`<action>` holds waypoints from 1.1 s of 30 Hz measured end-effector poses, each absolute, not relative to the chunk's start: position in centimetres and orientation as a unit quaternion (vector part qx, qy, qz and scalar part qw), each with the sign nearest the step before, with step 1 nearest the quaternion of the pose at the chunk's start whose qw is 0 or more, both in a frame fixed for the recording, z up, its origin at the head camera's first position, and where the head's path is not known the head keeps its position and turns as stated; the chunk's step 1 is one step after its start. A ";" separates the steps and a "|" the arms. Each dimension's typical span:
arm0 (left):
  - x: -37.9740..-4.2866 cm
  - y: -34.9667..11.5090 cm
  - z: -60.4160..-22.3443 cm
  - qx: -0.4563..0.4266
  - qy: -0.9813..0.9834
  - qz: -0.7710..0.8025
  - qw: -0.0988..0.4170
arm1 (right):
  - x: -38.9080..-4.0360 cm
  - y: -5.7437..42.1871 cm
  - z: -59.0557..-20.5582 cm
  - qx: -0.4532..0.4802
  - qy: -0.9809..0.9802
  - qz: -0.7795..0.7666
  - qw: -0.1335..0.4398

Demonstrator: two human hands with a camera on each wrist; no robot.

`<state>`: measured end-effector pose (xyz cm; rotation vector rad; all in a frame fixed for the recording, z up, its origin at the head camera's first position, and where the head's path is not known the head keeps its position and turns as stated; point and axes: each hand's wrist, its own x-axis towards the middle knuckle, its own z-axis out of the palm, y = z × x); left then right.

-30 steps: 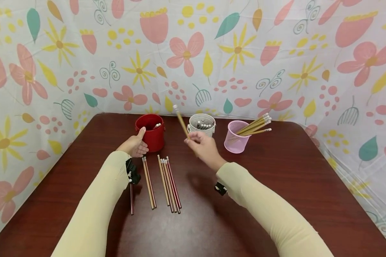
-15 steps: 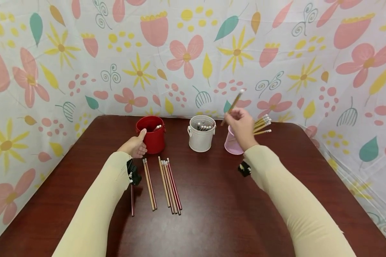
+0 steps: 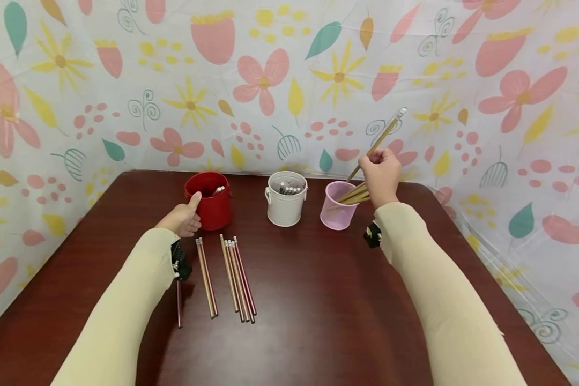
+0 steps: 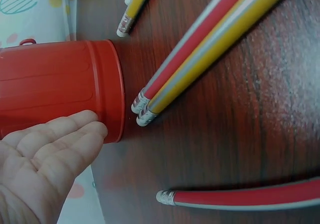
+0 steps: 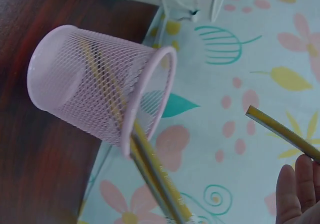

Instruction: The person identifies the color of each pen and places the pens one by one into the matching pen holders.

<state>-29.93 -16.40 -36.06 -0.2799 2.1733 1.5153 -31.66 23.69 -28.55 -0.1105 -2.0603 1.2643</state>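
Note:
My right hand (image 3: 385, 176) pinches a yellow pencil (image 3: 387, 130), eraser end up and tilted, over the pink mesh cup (image 3: 336, 215). In the right wrist view the unsharpened lower end of that pencil (image 5: 280, 128) stands apart from the rim of the cup (image 5: 165, 68). Several yellow pencils (image 5: 155, 169) lean inside the cup; my hand hides their upper ends in the head view. My left hand (image 3: 180, 219) rests with straight fingers against the side of the red bucket (image 3: 218, 210). White eraser tips show inside this bucket.
Between red bucket and pink cup stands a white bucket (image 3: 284, 208) holding several pencils. On the dark wooden table (image 3: 309, 305), a pair of pencils (image 3: 206, 279) and a group of several pencils (image 3: 238, 281) lie in front. A single red-striped pencil (image 4: 250, 196) lies near my left wrist.
My right hand has carried the yellow pencil rightward, from beside the white bucket to above the pink cup. The left hand stays at the red bucket. The head view has shifted slightly.

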 end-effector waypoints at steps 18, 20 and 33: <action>-30.1 -16.5 -36.7 -0.114 0.783 0.568 0.225 | -31.8 25.2 -33.2 -0.073 -0.909 0.365 0.186; -30.1 -16.6 -36.6 -0.113 0.787 0.564 0.223 | -31.9 25.3 -33.9 -0.072 -0.916 0.352 0.178; -30.3 -16.9 -36.2 -0.112 0.793 0.557 0.221 | -32.2 27.3 -35.8 -0.102 -0.774 0.610 0.135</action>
